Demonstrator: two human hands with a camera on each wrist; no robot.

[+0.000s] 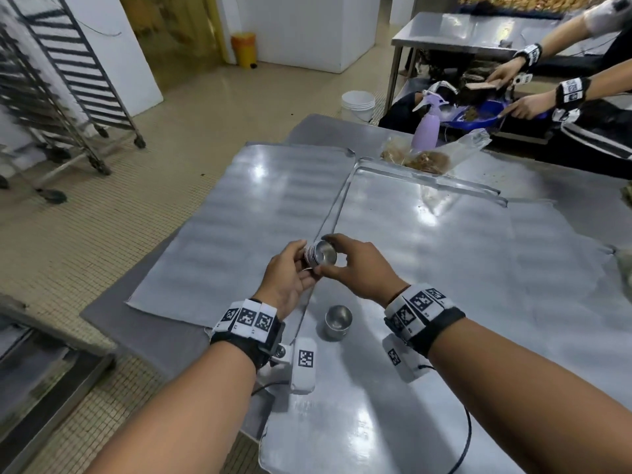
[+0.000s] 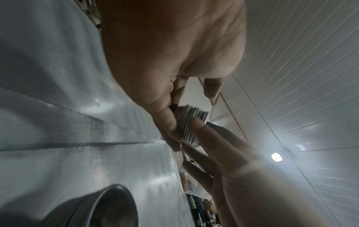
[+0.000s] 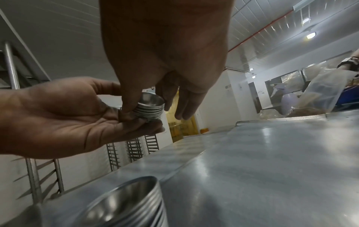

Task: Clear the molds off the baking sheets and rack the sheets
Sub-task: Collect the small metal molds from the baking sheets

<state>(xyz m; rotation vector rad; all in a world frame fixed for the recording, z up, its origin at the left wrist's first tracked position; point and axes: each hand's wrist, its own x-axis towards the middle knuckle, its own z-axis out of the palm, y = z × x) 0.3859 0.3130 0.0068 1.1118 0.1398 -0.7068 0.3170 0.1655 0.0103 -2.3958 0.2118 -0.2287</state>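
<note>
A short stack of small metal molds (image 1: 323, 257) is held above the seam between two baking sheets. My left hand (image 1: 306, 261) cradles the stack from the left, thumb over it and fingers under it. From the right, my right hand (image 1: 337, 254) pinches the rims of the stack's top molds. In the right wrist view the mold stack (image 3: 150, 107) lies tilted on my left hand's fingers (image 3: 147, 130). The left wrist view shows the stack's ribbed rims (image 2: 192, 122). A second stack of molds (image 1: 338, 321) stands on the right baking sheet (image 1: 461, 261). The left baking sheet (image 1: 246, 200) is bare.
Tall wheeled sheet racks (image 1: 51, 83) stand on the floor to the left. A lilac spray bottle (image 1: 427, 126) and a plastic bag of crumbs (image 1: 431, 159) sit at the table's far edge. Another person's hands (image 1: 523, 104) work at the back right. A white bucket (image 1: 358, 104) is on the floor.
</note>
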